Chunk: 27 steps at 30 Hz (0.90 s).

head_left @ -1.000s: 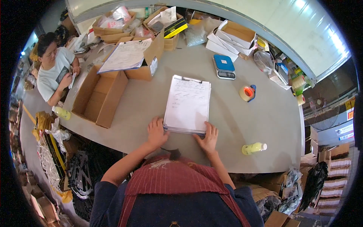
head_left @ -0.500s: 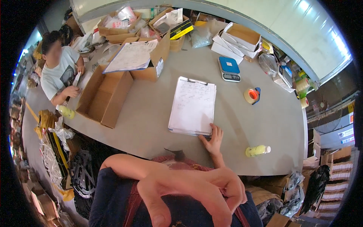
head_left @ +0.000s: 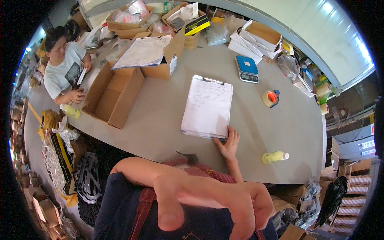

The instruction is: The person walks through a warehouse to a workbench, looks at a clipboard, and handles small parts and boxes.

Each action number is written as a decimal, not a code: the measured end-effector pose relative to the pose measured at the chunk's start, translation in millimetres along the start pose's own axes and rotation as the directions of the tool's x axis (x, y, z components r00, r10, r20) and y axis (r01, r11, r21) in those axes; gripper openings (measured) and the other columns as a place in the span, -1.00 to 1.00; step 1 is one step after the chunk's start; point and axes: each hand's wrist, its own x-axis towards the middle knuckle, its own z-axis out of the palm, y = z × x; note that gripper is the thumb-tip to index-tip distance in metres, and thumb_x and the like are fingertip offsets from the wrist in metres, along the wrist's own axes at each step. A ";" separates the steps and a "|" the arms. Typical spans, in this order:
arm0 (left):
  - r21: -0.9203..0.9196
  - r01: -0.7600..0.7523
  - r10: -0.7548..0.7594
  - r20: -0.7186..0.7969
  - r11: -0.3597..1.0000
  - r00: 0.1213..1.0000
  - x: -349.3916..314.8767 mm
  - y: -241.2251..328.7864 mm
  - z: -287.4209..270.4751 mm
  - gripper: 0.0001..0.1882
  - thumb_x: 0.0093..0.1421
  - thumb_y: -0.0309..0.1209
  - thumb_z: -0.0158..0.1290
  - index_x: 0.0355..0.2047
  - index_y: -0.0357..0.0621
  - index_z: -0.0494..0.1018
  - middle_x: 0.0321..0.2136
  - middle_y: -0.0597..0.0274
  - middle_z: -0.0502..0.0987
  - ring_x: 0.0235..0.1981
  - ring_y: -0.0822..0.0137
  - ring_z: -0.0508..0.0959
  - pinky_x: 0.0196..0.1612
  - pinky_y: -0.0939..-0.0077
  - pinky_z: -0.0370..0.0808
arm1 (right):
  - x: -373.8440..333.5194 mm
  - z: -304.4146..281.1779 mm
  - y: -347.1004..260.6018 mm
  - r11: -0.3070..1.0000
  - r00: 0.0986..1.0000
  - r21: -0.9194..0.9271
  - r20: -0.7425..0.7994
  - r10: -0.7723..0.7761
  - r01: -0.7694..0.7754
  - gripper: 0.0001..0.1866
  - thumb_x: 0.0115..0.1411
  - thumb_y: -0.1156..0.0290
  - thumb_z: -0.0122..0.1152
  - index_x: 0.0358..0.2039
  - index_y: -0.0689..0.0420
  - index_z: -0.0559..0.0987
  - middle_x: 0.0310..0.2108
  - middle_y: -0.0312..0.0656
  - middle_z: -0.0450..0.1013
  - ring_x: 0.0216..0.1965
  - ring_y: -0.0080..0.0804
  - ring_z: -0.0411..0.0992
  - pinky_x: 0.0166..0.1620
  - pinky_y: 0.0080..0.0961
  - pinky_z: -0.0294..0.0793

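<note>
Right hand (head_left: 229, 144) is loosely splayed against the near-right corner of the clipboard (head_left: 212, 80) on the counter (head_left: 160, 116), no real grip; left hand (head_left: 212, 194)'s up, empty, half-curled. Sheets (head_left: 206, 114) look clipped only up top, so a careless bump could crease them.

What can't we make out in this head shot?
Head view:
- Writing on the clipped sheets: too small to read.
- Scale display: too small to read.
- Apron front: mostly hidden behind the left hand.
- Inside of the far carton: covered by loose-edged papers.
- Right hand: can't tell whether its thumb tip goes under the stack's edge.
</note>
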 end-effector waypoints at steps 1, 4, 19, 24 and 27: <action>-0.009 0.015 -0.015 -0.012 1.000 1.000 0.8 2.5 1.6 -0.34 0.17 0.17 0.12 0.02 -0.12 0.39 -0.03 0.06 0.28 0.08 0.05 0.19 0.10 0.07 0.11 | -1.2 0.4 0.7 1.000 1.000 -0.003 0.003 -0.001 0.001 -0.21 -0.01 -0.02 0.39 0.10 0.23 0.37 -0.02 0.02 0.37 -0.07 0.04 0.29 0.04 -0.10 0.27; -0.057 0.097 -0.096 0.015 0.994 0.995 9.2 14.9 3.6 -0.34 0.17 0.17 0.12 0.02 -0.13 0.40 0.03 -0.07 0.24 0.09 -0.01 0.20 0.11 0.04 0.11 | 0.5 0.2 4.8 1.000 1.000 0.004 -0.001 0.015 -0.015 -0.19 0.00 -0.05 0.39 0.11 0.23 0.36 -0.02 0.01 0.37 -0.07 0.05 0.29 0.04 -0.09 0.26; -0.073 0.227 -0.225 0.041 0.971 0.973 2.5 14.1 1.3 -0.38 0.18 0.21 0.07 -0.03 -0.04 0.47 0.09 -0.15 0.18 0.12 -0.16 0.16 0.14 -0.14 0.10 | -0.1 0.4 -0.6 1.000 0.998 0.014 -0.059 -0.024 0.025 -0.17 0.00 -0.12 0.38 0.09 0.26 0.37 -0.08 0.01 0.39 -0.10 0.00 0.31 0.02 -0.11 0.28; 0.015 -0.027 0.023 0.193 1.000 0.981 2.5 -0.4 -15.4 -0.37 0.20 0.14 0.11 0.04 -0.11 0.44 0.11 -0.16 0.15 0.09 -0.17 0.21 0.12 -0.09 0.17 | 0.9 1.9 0.9 0.999 0.999 0.039 -0.043 0.004 -0.003 -0.18 -0.03 -0.07 0.41 0.08 0.26 0.38 -0.08 0.02 0.39 -0.10 0.03 0.30 0.02 -0.10 0.28; 0.126 -0.084 0.054 0.223 0.988 0.973 0.4 4.0 -18.5 -0.34 0.18 0.15 0.12 0.10 -0.04 0.40 0.15 -0.18 0.13 0.14 -0.18 0.17 0.15 -0.09 0.14 | -0.9 1.2 2.1 1.000 1.000 0.031 -0.028 -0.003 0.004 -0.18 -0.05 -0.04 0.43 0.08 0.26 0.38 -0.07 0.03 0.38 -0.08 0.04 0.29 0.02 -0.09 0.28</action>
